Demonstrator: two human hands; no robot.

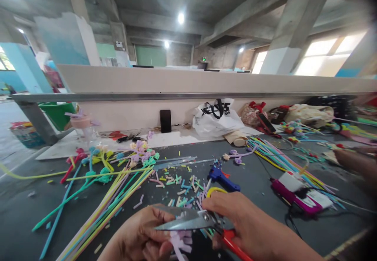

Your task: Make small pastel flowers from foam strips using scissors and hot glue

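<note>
Head view. Left hand (141, 233): fingers curled and pinching a pale lilac fuzzy piece with several short prongs (182, 242), low in the centre, just above the dark grey tabletop (256, 190). Right hand (244, 214): fingers wrapped around the handles of steel-bladed scissors with red grips (193, 222). Blades parted, pointing towards the left hand; the lower blade passes in front of the lilac piece. Contact between cutting edge and piece: cannot tell. A curved yellow part (216, 190) shows by the right fingers; whether it belongs to the scissors is unclear.

Beyond the hands: scattered short pastel clippings (176, 180), and a blue plastic glue gun (222, 177) lying just past the right hand. Left side: long bundle of pink, yellow, blue and green fuzzy stems (113, 202), running towards clustered multicoloured fuzzy shapes (141, 155). Right side: second bundle of long coloured stems (269, 155), near a magenta-and-white box-like device (300, 198) with cables.

Back of table: black upright phone (165, 121); white plastic bag with black lettering (216, 121); clear cup with pink lid (81, 123). Far right edge: another person's hand (353, 162), blurred; its grasp cannot be told.
</note>
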